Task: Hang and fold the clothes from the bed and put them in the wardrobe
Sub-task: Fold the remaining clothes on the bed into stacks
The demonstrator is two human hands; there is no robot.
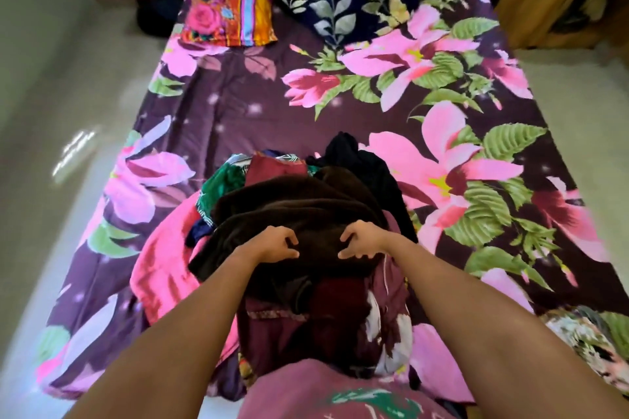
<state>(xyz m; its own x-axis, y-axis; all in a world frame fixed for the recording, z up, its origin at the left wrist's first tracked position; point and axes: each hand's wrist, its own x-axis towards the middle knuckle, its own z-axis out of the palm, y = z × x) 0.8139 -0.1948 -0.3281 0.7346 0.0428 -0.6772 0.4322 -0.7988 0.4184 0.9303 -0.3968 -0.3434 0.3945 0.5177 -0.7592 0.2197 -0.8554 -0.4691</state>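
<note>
Garment (296, 211), brown, crosswise on pile (269, 170) (left hand (275, 243), right hand (360, 241) pinching)

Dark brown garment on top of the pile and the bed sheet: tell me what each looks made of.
The dark brown garment: likely soft fleece or thick knit, matte; fuzzy surface, no shine, fat rounded folds. The bed sheet: thin, smooth woven cloth, floral print, faint sheen, fine shallow creases; cotton or polyester cannot be told.
</note>
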